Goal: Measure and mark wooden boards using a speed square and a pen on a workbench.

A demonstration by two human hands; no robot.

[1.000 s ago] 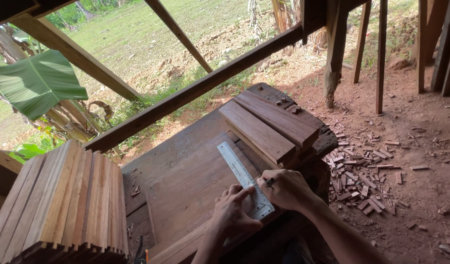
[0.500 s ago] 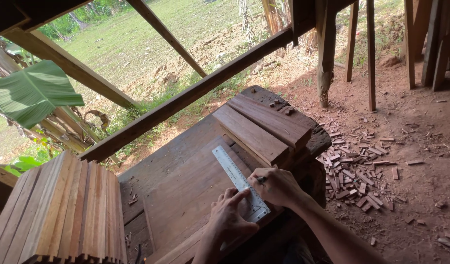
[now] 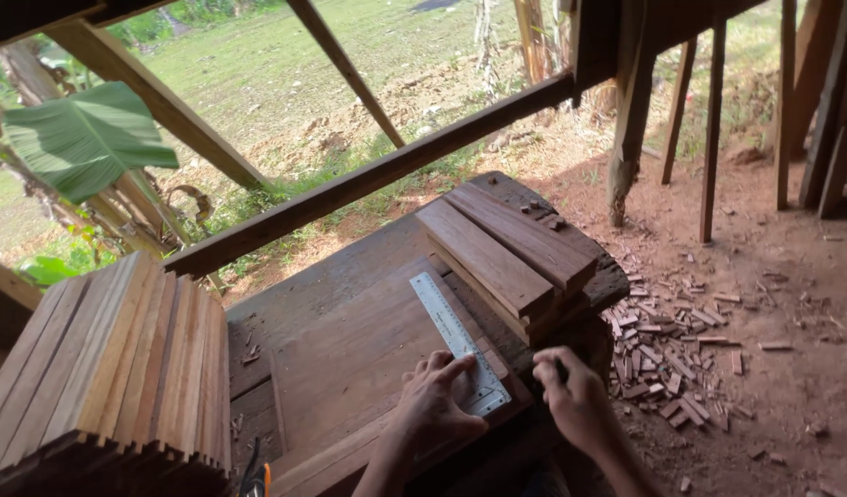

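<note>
My left hand [image 3: 436, 398] presses flat on the near end of a metal ruler [image 3: 456, 337], which lies across a reddish wooden board [image 3: 359, 354] on the workbench [image 3: 299, 294]. My right hand [image 3: 575, 396] has come off the ruler and hovers past the board's right edge, closed around a dark pen or pencil [image 3: 561, 369]. Two stacked wooden planks [image 3: 511, 253] lie just beyond the ruler's far end.
A tall stack of thin wooden slats [image 3: 110, 368] stands on edge at the left. Wood offcuts [image 3: 672, 354] litter the dirt floor on the right. A heavy timber rail [image 3: 377, 170] and posts [image 3: 631, 110] border the bench, with grass and a banana leaf [image 3: 87, 138] outside.
My right hand has lifted off the ruler and moved right and toward me, still gripping the pen. My left hand stays on the ruler. The view shifted slightly.
</note>
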